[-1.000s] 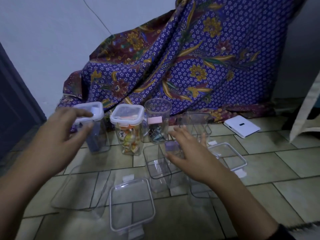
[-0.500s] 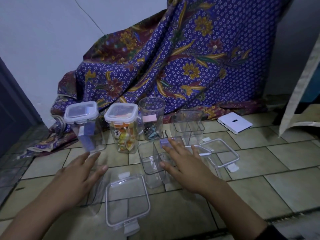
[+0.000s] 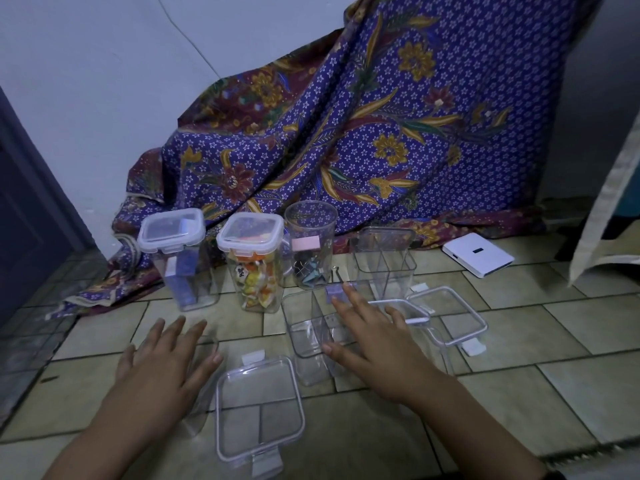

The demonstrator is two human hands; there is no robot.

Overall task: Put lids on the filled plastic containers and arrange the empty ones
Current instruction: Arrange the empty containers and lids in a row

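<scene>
Tiled floor, dim light. Mid-frame left: two lidded clear containers, one with a blue item inside, one packed with orange-yellow sweets. Beside them a round lidless jar holding folded paper, then an empty square container. Loose lid at lower centre; another lid at right. Left hand, fingers spread, holds nothing, over a clear tub lying flat. Right hand, also spread, rests atop an empty clear container.

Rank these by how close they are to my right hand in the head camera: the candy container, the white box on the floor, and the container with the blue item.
From the right hand:
1. Candy container, ahead to the left.
2. Container with the blue item, further left.
3. White box, far right, by the patterned cloth.
</scene>
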